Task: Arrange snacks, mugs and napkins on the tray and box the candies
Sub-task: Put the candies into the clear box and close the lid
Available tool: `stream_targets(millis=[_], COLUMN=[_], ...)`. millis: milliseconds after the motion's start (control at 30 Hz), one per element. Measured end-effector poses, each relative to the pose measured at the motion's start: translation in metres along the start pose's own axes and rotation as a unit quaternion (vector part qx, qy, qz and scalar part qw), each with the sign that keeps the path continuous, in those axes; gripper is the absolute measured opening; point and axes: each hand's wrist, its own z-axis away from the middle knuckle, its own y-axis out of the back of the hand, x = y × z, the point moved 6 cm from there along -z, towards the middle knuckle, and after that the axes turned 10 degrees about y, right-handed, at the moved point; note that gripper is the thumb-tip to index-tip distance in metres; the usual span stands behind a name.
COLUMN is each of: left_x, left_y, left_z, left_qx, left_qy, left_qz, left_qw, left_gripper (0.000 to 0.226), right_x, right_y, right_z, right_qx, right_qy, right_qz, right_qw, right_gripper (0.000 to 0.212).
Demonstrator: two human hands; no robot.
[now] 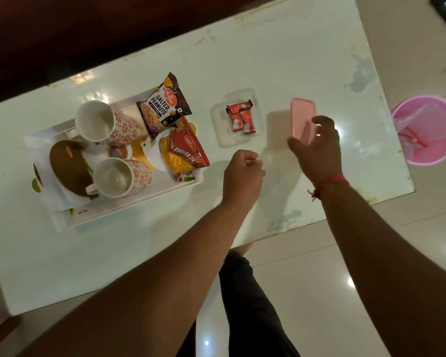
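Both of your bare forearms reach forward and up from the bottom of the view, roughly side by side. Your left hand (242,173) is curled into a loose fist — knuckles up, fingers tucked under, nothing visible inside the grip. Your right hand (317,148) is further forward and to the right, with the wrist bent slightly inward; its fingers are spread and gently curved — the thumb pointing left, the fingertips (322,122) arched ahead of the palm. A thin red thread (330,182) is tied around your right wrist, with a loose end trailing left. One dark-trousered leg (245,292) shows between your arms.
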Motion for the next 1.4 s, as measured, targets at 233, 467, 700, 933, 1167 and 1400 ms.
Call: stream_targets(millis=[233, 467, 700, 933, 1167, 1400], left_x=[0.063, 0.076, 0.086, 0.082, 0.075, 0.064], left_y=[0.029, 0.041, 0.048, 0.041, 0.045, 0.045], left_z=[0.001, -0.014, -0.040, -0.052, -0.062, -0.063], left_qx=[0.084, 0.140, 0.251, 0.256, 0.251, 0.252], left_qy=[-0.149, -0.155, -0.168, -0.147, -0.122, -0.110], left_qz=[0.010, -0.075, -0.158, -0.192, -0.156, -0.118], left_qw=[0.985, 0.975, 0.940, 0.936, 0.947, 0.954], left_gripper=[0.028, 0.028, 0.027, 0.030, 0.028, 0.026], right_x=[-0.062, -0.084, -0.092, -0.087, -0.081, -0.084], right_y=[-0.020, -0.034, -0.075, -0.074, -0.067, -0.059], right_z=[0.039, 0.021, -0.012, -0.020, -0.019, -0.022], right_qx=[-0.082, -0.106, -0.036, 0.023, 0.009, -0.010], right_qy=[-0.055, 0.024, 0.132, 0.099, 0.132, 0.113], right_qz=[-0.440, -0.208, 0.145, 0.234, 0.173, 0.141], right_qw=[0.893, 0.972, 0.980, 0.967, 0.976, 0.984], right_gripper=[0.036, 0.030, 0.045, 0.039, 0.031, 0.030])
